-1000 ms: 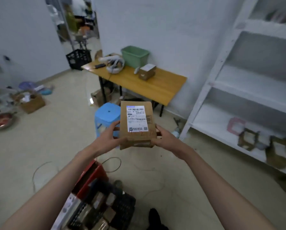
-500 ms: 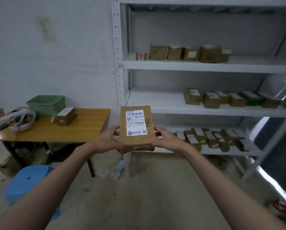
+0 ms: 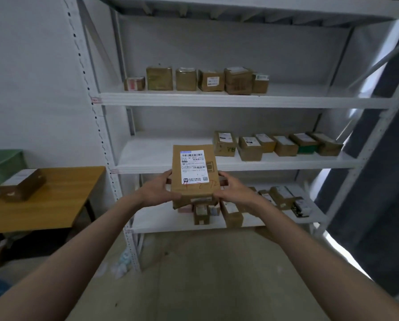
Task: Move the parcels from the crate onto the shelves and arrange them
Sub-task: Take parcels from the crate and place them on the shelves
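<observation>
I hold a brown cardboard parcel [image 3: 195, 172] with a white shipping label and red handwriting, upright in front of the white shelving unit [image 3: 228, 100]. My left hand [image 3: 158, 189] grips its left edge and my right hand [image 3: 232, 191] grips its right edge. The parcel sits at the height of the middle shelf [image 3: 161, 162], whose left part is bare. Several brown parcels stand in rows on the upper shelf [image 3: 207, 79], the middle shelf's right side [image 3: 284, 145] and the lower shelf [image 3: 279, 200]. The crate is out of view.
A wooden table [image 3: 55, 200] stands at the left with a brown box [image 3: 20, 185] and a green bin [image 3: 2, 164] on it. Concrete floor lies in front of the shelves. A dark panel [image 3: 379, 193] leans at the right.
My view has swung right from the floor and crate to face the shelves, closer now. Both hands keep the same grip on the parcel, which now sits before the middle shelf.
</observation>
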A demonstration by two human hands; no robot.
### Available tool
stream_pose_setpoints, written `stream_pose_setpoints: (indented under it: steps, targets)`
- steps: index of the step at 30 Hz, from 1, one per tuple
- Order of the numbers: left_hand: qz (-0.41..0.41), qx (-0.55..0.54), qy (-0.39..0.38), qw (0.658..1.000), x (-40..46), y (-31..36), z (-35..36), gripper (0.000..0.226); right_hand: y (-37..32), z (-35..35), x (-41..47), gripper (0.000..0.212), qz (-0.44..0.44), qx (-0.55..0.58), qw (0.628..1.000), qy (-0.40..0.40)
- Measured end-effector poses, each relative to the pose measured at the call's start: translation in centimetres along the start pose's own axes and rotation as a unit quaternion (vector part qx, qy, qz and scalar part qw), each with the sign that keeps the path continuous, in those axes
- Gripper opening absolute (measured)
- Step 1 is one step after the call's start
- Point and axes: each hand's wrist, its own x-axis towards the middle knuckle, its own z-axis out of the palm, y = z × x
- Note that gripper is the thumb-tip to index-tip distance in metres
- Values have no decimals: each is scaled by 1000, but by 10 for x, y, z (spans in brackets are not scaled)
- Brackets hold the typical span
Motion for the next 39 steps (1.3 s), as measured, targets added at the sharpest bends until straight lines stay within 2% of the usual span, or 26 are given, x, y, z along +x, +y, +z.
stream_pose_setpoints:
  steps: [7, 12, 15, 20, 26, 29, 33, 39]
  targets:
    - [-10, 21, -12, 1000, 73, 6, 13, 92, 29, -33, 55, 64, -1, 24, 999, 26]
    - [5, 11, -24, 1000, 144, -5, 18, 72, 46, -49, 115, 62, 11, 13, 999, 27]
    - [10, 22, -32, 999, 193, -14, 21, 69, 55, -60, 160, 60, 19, -12, 999, 31]
    - [-2, 8, -50, 999, 274, -35, 15, 73, 63, -79, 238, 60, 46, -15, 998, 29]
    - [-16, -5, -52, 998, 367, -56, -4, 76, 61, -99, 326, 48, 59, 5, 998, 16]
    - [-29, -11, -57, 998, 400, -65, -6, 78, 59, -106, 356, 34, 62, 9, 998, -1]
    - [-49, -24, -72, 996, 431, -78, -1, 77, 65, -107, 389, 44, 70, 9, 997, -6]
    - [-75, -40, -90, 992, 452, -83, 9, 77, 76, -109, 410, 45, 87, 18, 996, -19]
